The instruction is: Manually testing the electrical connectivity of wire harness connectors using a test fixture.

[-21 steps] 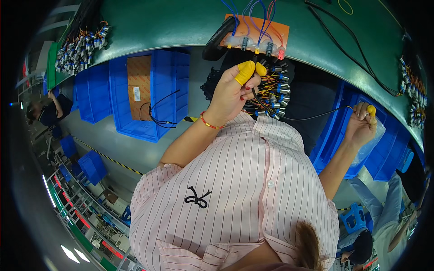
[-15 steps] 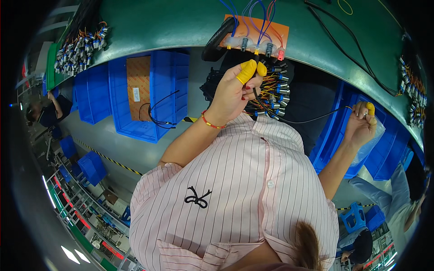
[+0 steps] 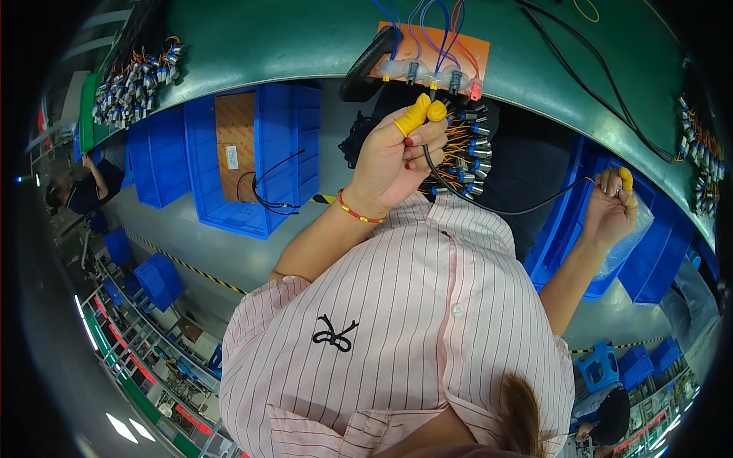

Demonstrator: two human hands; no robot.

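Note:
Yellow finger cots cover the thumb and a fingertip of my left hand (image 3: 405,153), which pinches one end of a thin black cable (image 3: 527,210). That end points up at a yellow terminal on the orange board (image 3: 467,55); whether they touch I cannot tell. From there the cable sags across to my right hand (image 3: 613,200), whose curled fingers hold its other end, where a small orange tip shows. The board carries several connectors set in clear glue, with blue, purple and red wires. Behind my left hand hangs a bundle of metal connectors (image 3: 469,149) with orange wires.
The green bench (image 3: 290,38) runs across the top, with a black handle-like object (image 3: 370,67) beside the board. More connector bundles (image 3: 137,84) hang at both ends. Blue bins (image 3: 286,153) stand below, one with cardboard and loose black cables. Other people are farther off.
The cable's span between my hands has shifted and now sags in a clearer curve. Both hands stay in nearly the same places; a person at the right edge has moved.

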